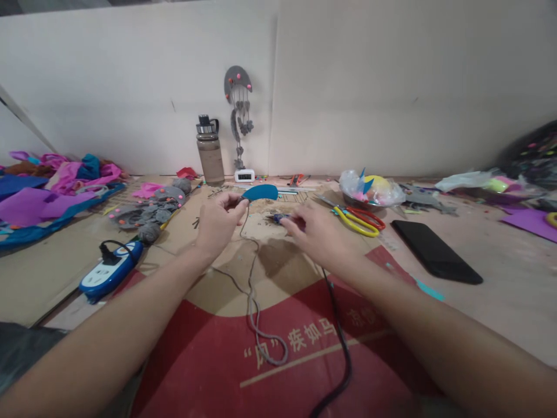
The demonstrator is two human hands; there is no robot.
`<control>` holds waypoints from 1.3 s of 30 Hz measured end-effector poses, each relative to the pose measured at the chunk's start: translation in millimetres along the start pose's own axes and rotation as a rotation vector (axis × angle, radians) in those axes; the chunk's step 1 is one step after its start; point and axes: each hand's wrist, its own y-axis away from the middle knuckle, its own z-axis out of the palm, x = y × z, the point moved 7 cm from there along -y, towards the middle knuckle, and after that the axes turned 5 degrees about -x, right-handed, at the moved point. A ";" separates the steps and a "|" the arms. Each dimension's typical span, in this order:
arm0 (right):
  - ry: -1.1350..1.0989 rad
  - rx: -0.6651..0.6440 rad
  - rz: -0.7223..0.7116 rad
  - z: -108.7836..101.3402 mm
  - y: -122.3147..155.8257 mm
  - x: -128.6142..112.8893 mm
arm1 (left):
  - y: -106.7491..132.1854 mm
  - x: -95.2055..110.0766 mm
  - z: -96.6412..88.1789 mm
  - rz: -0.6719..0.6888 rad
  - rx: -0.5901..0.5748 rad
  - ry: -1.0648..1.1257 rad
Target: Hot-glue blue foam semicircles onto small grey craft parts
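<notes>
My left hand [221,222] is closed in a pinch on a blue crescent-shaped felt piece [261,192] and on the end of a grey cord [252,290] that trails down over the cardboard toward me. My right hand [314,232] reaches forward with fingers partly curled, its fingertips at a small dark blue object [278,218] lying on the cardboard. A black cable [342,342] runs from under my right hand toward the near edge.
Yellow and red scissors [359,220], a black phone [435,251], a plastic bag of scraps [369,190], a water bottle [209,151], a small clock [244,175], a blue-white power strip [111,270], grey felt pieces [150,212], pink and blue fabric piles [52,194].
</notes>
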 end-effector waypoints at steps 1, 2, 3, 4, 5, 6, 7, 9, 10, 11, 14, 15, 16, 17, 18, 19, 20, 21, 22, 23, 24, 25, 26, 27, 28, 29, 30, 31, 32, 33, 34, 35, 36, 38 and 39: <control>-0.162 -0.033 0.011 8.5 0.6 -6.2 | 1.5 4.6 -0.1 0.050 0.016 -0.065; -0.340 -0.064 0.046 18.3 1.0 -10.4 | 3.4 9.5 0.4 0.102 0.030 -0.127; -0.524 -0.097 0.082 29.0 1.3 -14.1 | 5.4 14.4 1.6 0.151 0.036 -0.181; -0.710 -0.113 0.111 37.8 1.3 -17.4 | 7.6 18.9 3.4 0.191 0.034 -0.224; -0.895 -0.136 0.131 45.7 1.3 -20.9 | 9.6 22.6 5.5 0.218 0.026 -0.252; -1.060 -0.158 0.144 51.4 1.2 -24.4 | 11.2 25.1 7.5 0.228 0.011 -0.265; -1.193 -0.178 0.157 54.6 1.2 -27.3 | 12.3 26.3 9.2 0.219 -0.006 -0.260; -1.357 -0.209 0.195 55.4 1.9 -30.3 | 12.9 24.6 12.0 0.157 -0.047 -0.194; -1.392 -0.215 0.222 53.9 2.4 -30.0 | 12.5 22.2 13.7 0.115 -0.072 -0.138; -1.406 -0.212 0.253 51.9 2.8 -28.7 | 11.9 19.3 15.6 0.074 -0.098 -0.072; -1.365 -0.177 0.333 47.0 2.7 -21.5 | 9.0 9.0 22.5 -0.030 -0.168 0.157; -1.335 -0.161 0.351 46.1 2.2 -18.8 | 8.1 5.2 24.9 -0.062 -0.185 0.234; -1.304 -0.144 0.364 45.5 1.6 -16.4 | 7.4 1.5 27.2 -0.093 -0.199 0.303; -1.276 -0.127 0.372 45.2 1.0 -14.3 | 6.9 -1.8 29.3 -0.120 -0.210 0.361; -1.253 -0.111 0.374 45.0 0.3 -12.7 | 6.6 -4.7 31.1 -0.145 -0.219 0.408; -1.236 -0.095 0.372 44.6 -0.3 -11.5 | 6.6 -7.0 32.5 -0.165 -0.225 0.445; -1.222 -0.077 0.370 44.0 -0.7 -10.5 | 6.7 -8.5 33.6 -0.180 -0.229 0.474; -1.209 -0.059 0.369 43.4 -0.8 -9.5 | 6.9 -9.4 34.4 -0.190 -0.233 0.498; -1.200 -0.040 0.370 42.6 -0.8 -8.5 | 7.1 -9.9 34.9 -0.195 -0.236 0.517; -1.192 -0.023 0.371 41.9 -0.6 -7.7 | 7.3 -9.9 35.4 -0.199 -0.241 0.531; -1.187 -0.009 0.374 41.3 -0.3 -6.8 | 7.5 -9.8 36.0 -0.200 -0.247 0.541; -1.183 0.003 0.376 40.9 0.0 -6.1 | 7.6 -9.7 36.5 -0.202 -0.252 0.550; -1.179 0.011 0.378 40.7 0.3 -5.5 | 7.5 -9.8 37.0 -0.205 -0.258 0.558; -1.175 0.018 0.378 40.5 0.5 -4.9 | 7.5 -10.1 37.6 -0.209 -0.264 0.564; -1.170 0.024 0.378 40.5 0.7 -4.3 | 7.4 -10.5 38.2 -0.212 -0.269 0.569; -1.165 0.028 0.380 40.6 0.9 -3.7 | 7.3 -11.0 38.7 -0.215 -0.273 0.574; -1.161 0.033 0.382 40.8 1.1 -3.0 | 7.2 -11.5 39.1 -0.216 -0.275 0.581; -1.156 0.036 0.384 41.0 1.3 -2.3 | 7.3 -11.8 39.5 -0.216 -0.276 0.588; -1.150 0.041 0.386 41.0 1.5 -1.6 | 7.6 -12.1 39.8 -0.215 -0.276 0.597; -1.145 0.048 0.386 41.0 1.7 -1.0 | 7.9 -12.0 40.0 -0.213 -0.274 0.606; -1.139 0.055 0.384 41.0 1.8 -0.5 | 8.4 -11.9 40.2 -0.212 -0.273 0.614; -1.132 0.064 0.380 40.8 1.7 -0.1 | 9.0 -11.6 40.5 -0.212 -0.274 0.621; -1.124 0.074 0.374 40.5 1.6 0.3 | 9.6 -11.3 40.7 -0.213 -0.273 0.627; -1.104 0.092 0.360 40.3 1.3 0.9 | 10.6 -10.4 41.3 -0.214 -0.274 0.638; -1.094 0.102 0.354 40.3 1.2 1.3 | 10.9 -9.9 41.5 -0.214 -0.274 0.644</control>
